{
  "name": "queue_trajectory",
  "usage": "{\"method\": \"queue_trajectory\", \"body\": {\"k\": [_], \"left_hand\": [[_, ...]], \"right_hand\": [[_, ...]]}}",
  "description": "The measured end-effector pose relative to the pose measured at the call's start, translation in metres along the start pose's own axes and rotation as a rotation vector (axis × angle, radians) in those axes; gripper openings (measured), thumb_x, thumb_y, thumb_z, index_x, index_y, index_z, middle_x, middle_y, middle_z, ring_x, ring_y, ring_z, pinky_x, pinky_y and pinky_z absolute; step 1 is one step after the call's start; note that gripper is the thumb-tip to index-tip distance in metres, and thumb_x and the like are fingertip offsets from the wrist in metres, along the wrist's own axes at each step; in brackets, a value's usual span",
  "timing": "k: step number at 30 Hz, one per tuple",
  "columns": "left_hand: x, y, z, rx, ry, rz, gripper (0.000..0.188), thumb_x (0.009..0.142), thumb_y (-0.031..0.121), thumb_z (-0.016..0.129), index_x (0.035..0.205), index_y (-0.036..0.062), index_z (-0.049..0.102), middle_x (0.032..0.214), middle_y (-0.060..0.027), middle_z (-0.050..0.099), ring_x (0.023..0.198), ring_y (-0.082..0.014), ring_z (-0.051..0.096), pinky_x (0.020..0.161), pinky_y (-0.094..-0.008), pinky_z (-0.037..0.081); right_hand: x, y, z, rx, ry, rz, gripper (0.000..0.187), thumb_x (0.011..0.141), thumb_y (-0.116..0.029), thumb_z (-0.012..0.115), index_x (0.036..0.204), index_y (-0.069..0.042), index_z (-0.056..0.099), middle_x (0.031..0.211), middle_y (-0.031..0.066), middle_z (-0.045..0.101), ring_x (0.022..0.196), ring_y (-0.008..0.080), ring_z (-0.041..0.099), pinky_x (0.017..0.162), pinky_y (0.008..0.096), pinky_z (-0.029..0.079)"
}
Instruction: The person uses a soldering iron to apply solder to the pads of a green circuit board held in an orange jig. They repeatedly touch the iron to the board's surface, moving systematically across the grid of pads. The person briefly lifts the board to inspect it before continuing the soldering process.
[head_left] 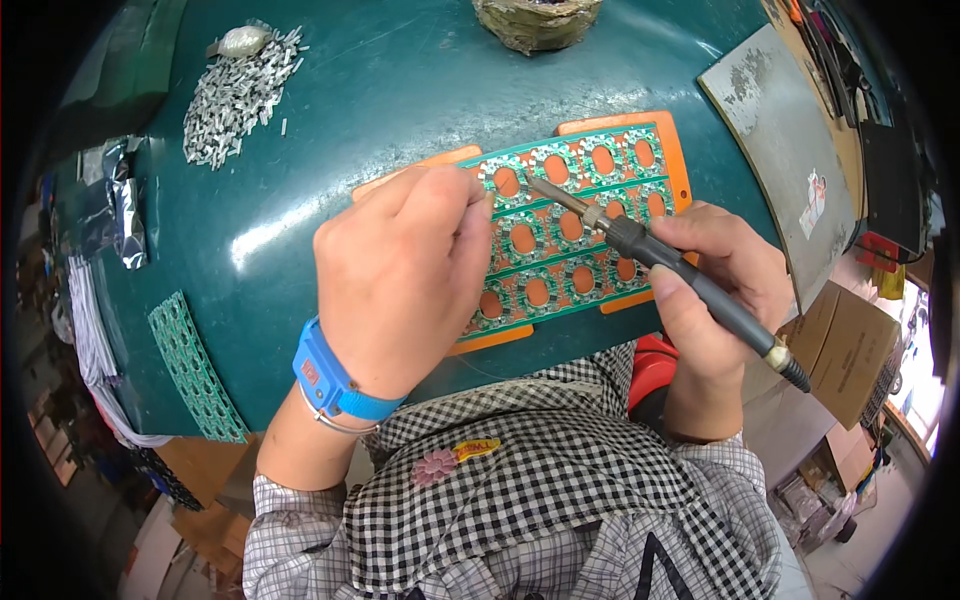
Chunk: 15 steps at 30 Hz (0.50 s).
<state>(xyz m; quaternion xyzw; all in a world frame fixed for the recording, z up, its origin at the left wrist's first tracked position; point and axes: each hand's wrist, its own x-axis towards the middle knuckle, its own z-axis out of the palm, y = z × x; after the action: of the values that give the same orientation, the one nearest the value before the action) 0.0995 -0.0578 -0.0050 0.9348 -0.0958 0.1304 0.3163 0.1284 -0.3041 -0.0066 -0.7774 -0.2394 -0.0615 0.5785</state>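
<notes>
My right hand [728, 280] grips a soldering iron [690, 283] with a dark handle. The iron's tip points up and left, over the top row of a green circuit board panel [545, 258]. That panel has rows of round orange-centred units with small parts around them, and it lies in an orange holder [672, 150]. My left hand [405, 260] is closed in a pinch at the panel's upper left and covers part of it. Whatever its fingertips hold is hidden. A blue wristband [325, 370] is on my left wrist.
A heap of small white-grey pieces [235, 105] lies at the far left. Another green board panel [197, 367] rests near the left edge, beside white cables [92, 340]. A rough bowl [537, 22] stands at the far side. A grey metal sheet [785, 140] lies right.
</notes>
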Motion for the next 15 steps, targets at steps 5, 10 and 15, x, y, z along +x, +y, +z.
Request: {"method": "queue_trajectory", "body": {"k": [5,10,15], "left_hand": [[0.005,-0.002,0.008,0.031,-0.002,-0.01,0.008,0.083,0.001,0.076,0.088,0.0034,0.069,0.075,-0.0093,0.067,0.059,-0.0199,0.063,0.054,-0.0316,0.05],[0.005,-0.003,0.01,0.013,0.002,0.01,0.008,0.084,0.001,0.076,0.088,0.0032,0.069,0.077,-0.0098,0.068,0.06,-0.0216,0.064,0.055,-0.0325,0.05],[0.001,0.004,-0.002,0.02,-0.074,0.013,0.007,0.085,0.0,0.075,0.089,0.003,0.07,0.078,-0.01,0.07,0.062,-0.0223,0.066,0.056,-0.0312,0.051]], "right_hand": [[0.005,0.002,0.006,-0.057,-0.011,-0.006,0.028,0.068,-0.007,0.076,0.094,0.005,0.073,0.074,0.0108,0.07,0.058,0.0139,0.06,0.053,0.0249,0.044],[0.006,0.005,0.004,-0.063,-0.037,-0.021,0.028,0.068,-0.007,0.075,0.093,0.005,0.073,0.074,0.0108,0.07,0.057,0.0135,0.061,0.051,0.0244,0.043],[0.003,-0.004,0.0,-0.007,0.022,0.051,0.027,0.072,-0.008,0.075,0.094,0.007,0.071,0.077,0.0127,0.07,0.063,0.0155,0.062,0.059,0.0265,0.046]]}}
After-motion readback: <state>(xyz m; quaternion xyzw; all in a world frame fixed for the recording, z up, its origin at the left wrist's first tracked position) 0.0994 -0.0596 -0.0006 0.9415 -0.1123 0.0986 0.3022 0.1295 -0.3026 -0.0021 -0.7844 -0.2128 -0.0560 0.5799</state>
